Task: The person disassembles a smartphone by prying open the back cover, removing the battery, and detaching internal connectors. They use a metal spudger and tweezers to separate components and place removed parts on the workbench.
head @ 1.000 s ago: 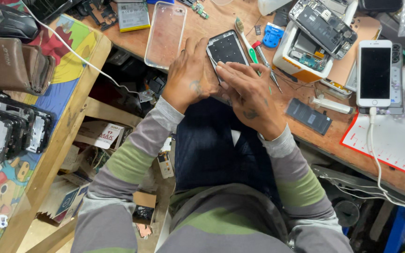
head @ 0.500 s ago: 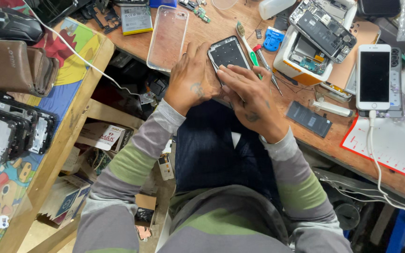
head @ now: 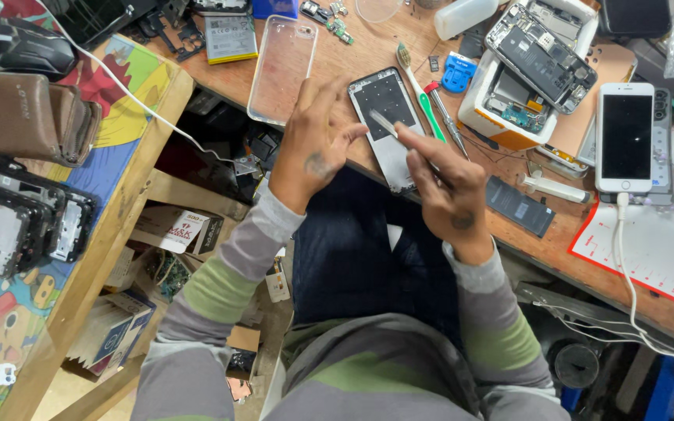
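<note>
Right hand (head: 450, 191) pinched shut on a thin metal tool (head: 384, 123), tip over the lower part of an opened phone frame (head: 390, 125). Left hand (head: 313, 148) open, fingers spread, resting at the left edge of that frame; can't tell if it actually presses on it. The frame lies face up at the near edge of the wooden desk (head: 368, 54), partly overhanging the person's lap.

Just right of the frame: a green-handled brush (head: 417, 90) and a red-tipped screwdriver (head: 446, 117), side by side, angled. Left of the frame, a clear phone case (head: 282, 70) lies flat, with a flat battery (head: 229, 37) beyond it.

Further right, a white and orange box (head: 501, 109) carries a dismantled phone (head: 540, 54) with its insides exposed. A dark battery (head: 520, 206) lies near the desk edge, just right of the right hand. A white phone (head: 626, 136), screen dark, is plugged into a white cable (head: 626, 265) hanging off the desk.

Far left, a side shelf with a painted top (head: 126, 117) holds a brown pouch (head: 25, 117) and black phone frames (head: 17, 222).
</note>
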